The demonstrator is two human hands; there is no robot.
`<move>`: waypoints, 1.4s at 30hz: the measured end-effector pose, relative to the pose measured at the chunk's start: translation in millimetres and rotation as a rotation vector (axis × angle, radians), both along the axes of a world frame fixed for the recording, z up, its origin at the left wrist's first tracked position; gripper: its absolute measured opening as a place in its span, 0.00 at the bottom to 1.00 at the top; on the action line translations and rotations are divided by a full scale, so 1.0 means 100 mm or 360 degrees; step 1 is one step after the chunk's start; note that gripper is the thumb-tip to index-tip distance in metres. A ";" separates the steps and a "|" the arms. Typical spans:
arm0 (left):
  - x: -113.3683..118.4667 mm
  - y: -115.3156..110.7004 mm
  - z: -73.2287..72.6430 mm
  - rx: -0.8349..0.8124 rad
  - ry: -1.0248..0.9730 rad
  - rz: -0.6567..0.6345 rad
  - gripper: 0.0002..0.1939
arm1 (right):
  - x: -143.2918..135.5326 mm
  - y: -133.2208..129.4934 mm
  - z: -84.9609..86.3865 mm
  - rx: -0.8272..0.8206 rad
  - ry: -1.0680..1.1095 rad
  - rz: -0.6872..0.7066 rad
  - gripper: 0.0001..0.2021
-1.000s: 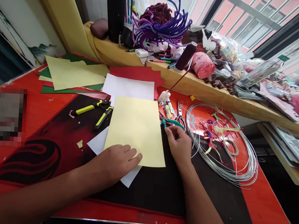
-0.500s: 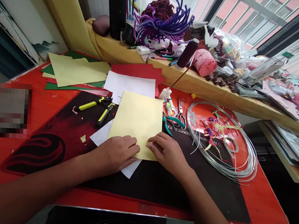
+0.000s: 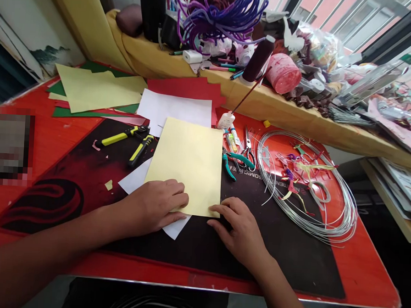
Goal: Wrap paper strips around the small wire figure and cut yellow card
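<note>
Red table (image 3: 37,131): yellow paper (image 3: 187,164) under fingers (image 3: 178,201)

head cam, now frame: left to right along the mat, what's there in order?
Yellow-handled pliers → left hand → pale yellow sheet → teal-handled pliers → wire coil. The right hand sits nearer, its span overlapping the sheet's right corner and the teal pliers, so I left it out.
</note>
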State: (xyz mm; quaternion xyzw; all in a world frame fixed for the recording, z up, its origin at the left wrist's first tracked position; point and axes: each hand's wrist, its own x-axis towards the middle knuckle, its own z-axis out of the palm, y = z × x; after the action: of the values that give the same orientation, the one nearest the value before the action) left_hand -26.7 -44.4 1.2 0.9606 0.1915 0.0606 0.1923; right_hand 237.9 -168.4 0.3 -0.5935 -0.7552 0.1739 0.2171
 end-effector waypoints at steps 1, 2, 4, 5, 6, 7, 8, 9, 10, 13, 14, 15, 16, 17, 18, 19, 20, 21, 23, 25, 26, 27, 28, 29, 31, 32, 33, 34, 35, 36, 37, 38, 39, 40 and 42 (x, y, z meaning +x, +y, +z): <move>0.00 0.00 0.01 -0.0018 0.0000 -0.0001 0.06 | -0.01 -0.01 -0.01 0.0011 -0.0010 -0.0005 0.07; 0.00 0.01 0.02 -0.0034 -0.0004 -0.0003 0.06 | -0.01 -0.01 -0.02 0.0015 -0.0016 -0.0007 0.07; 0.00 0.01 0.03 -0.0051 -0.0017 0.0001 0.06 | -0.03 0.00 -0.03 0.0013 -0.0015 -0.0010 0.06; 0.00 0.01 0.04 -0.0049 -0.0028 -0.0002 0.06 | -0.03 0.00 -0.03 0.0015 -0.0010 -0.0013 0.05; 0.00 0.02 0.04 -0.0044 -0.0042 -0.0009 0.06 | -0.04 0.00 -0.03 0.0020 -0.0004 -0.0017 0.05; 0.00 0.02 0.03 -0.0040 -0.0056 -0.0018 0.06 | -0.04 0.01 -0.02 0.0026 0.0000 -0.0019 0.04; 0.00 0.02 0.03 -0.0039 -0.0066 -0.0024 0.06 | -0.04 0.02 -0.02 0.0033 0.0006 -0.0016 0.03; 0.00 0.03 0.02 -0.0043 -0.0075 -0.0030 0.07 | -0.04 0.02 -0.02 0.0038 0.0014 -0.0011 0.03; 0.00 0.03 0.02 -0.0053 -0.0085 -0.0035 0.07 | -0.04 0.03 -0.02 0.0039 0.0024 -0.0007 0.02; -0.02 0.05 0.02 -0.0107 -0.0089 -0.0041 0.07 | -0.02 0.06 -0.02 0.0032 0.0064 0.0006 0.03; -0.02 0.06 0.02 -0.0131 -0.0086 -0.0039 0.07 | -0.02 0.07 -0.02 0.0032 0.0079 0.0012 0.03; -0.03 0.06 0.03 -0.0155 -0.0080 -0.0034 0.07 | -0.02 0.08 -0.02 0.0035 0.0093 0.0018 0.04; -0.03 0.07 0.04 -0.0177 -0.0072 -0.0026 0.07 | -0.01 0.08 -0.02 0.0042 0.0105 0.0021 0.05; -0.03 0.07 0.05 -0.0196 -0.0064 -0.0018 0.07 | -0.01 0.08 -0.03 0.0051 0.0114 0.0020 0.06; -0.03 0.07 0.05 -0.0210 -0.0058 -0.0010 0.07 | -0.02 0.08 -0.03 0.0057 0.0117 0.0016 0.06; -0.03 0.07 0.05 -0.0221 -0.0051 -0.0002 0.07 | -0.02 0.08 -0.03 0.0062 0.0118 0.0008 0.07; -0.02 0.07 0.05 -0.0230 -0.0045 0.0007 0.07 | -0.02 0.08 -0.03 0.0062 0.0115 0.0002 0.07; -0.02 0.06 0.05 -0.0235 -0.0039 0.0020 0.07 | -0.02 0.07 -0.04 0.0059 0.0112 -0.0003 0.07; 0.00 0.05 0.03 -0.0216 -0.0036 0.0057 0.08 | -0.03 0.07 -0.04 0.0056 0.0110 -0.0008 0.07; 0.01 0.03 0.00 -0.0173 -0.0040 0.0092 0.09 | -0.04 0.07 -0.04 0.0056 0.0113 -0.0013 0.08; 0.01 0.03 -0.01 -0.0155 -0.0045 0.0104 0.10 | -0.04 0.07 -0.04 0.0053 0.0113 -0.0017 0.08; 0.02 0.02 -0.02 -0.0145 -0.0050 0.0110 0.10 | -0.04 0.07 -0.04 0.0050 0.0111 -0.0023 0.09; 0.02 0.02 -0.02 -0.0145 -0.0058 0.0112 0.10 | -0.04 0.07 -0.04 0.0045 0.0107 -0.0029 0.09; 0.02 0.02 -0.03 -0.0153 -0.0067 0.0115 0.10 | -0.05 0.08 -0.04 0.0039 0.0104 -0.0036 0.09; 0.02 0.02 -0.03 -0.0172 -0.0084 0.0121 0.11 | -0.05 0.08 -0.03 0.0029 0.0103 -0.0044 0.08; 0.03 0.02 -0.03 -0.0180 -0.0088 0.0125 0.11 | -0.05 0.08 -0.03 0.0023 0.0107 -0.0046 0.08; 0.03 0.02 -0.03 -0.0185 -0.0090 0.0129 0.11 | -0.05 0.08 -0.03 0.0016 0.0112 -0.0045 0.08; 0.03 0.02 -0.03 -0.0186 -0.0091 0.0134 0.12 | -0.05 0.08 -0.02 0.0009 0.0117 -0.0043 0.09; 0.03 0.01 -0.03 -0.0184 -0.0088 0.0141 0.12 | -0.05 0.08 -0.02 0.0004 0.0120 -0.0042 0.09; 0.04 0.01 -0.04 -0.0183 -0.0083 0.0145 0.12 | -0.05 0.08 -0.02 0.0000 0.0121 -0.0042 0.09; 0.04 0.01 -0.04 -0.0182 -0.0075 0.0148 0.12 | -0.05 0.08 -0.01 0.0000 0.0123 -0.0043 0.09; 0.04 0.01 -0.04 -0.0184 -0.0063 0.0150 0.12 | -0.05 0.08 -0.01 0.0001 0.0126 -0.0044 0.09; 0.04 0.01 -0.04 -0.0188 -0.0051 0.0151 0.12 | -0.05 0.08 -0.01 0.0003 0.0129 -0.0046 0.09; 0.04 0.01 -0.04 -0.0191 -0.0042 0.0155 0.12 | -0.05 0.08 -0.01 0.0005 0.0131 -0.0048 0.09; 0.04 0.01 -0.04 -0.0191 -0.0037 0.0160 0.12 | -0.06 0.09 -0.01 0.0008 0.0126 -0.0050 0.09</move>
State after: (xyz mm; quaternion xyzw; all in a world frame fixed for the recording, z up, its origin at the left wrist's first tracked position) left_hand -22.9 -43.7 -2.5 0.9357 0.2405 0.0699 0.2486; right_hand 232.3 -159.7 -0.9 -0.5975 -0.7370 0.1921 0.2510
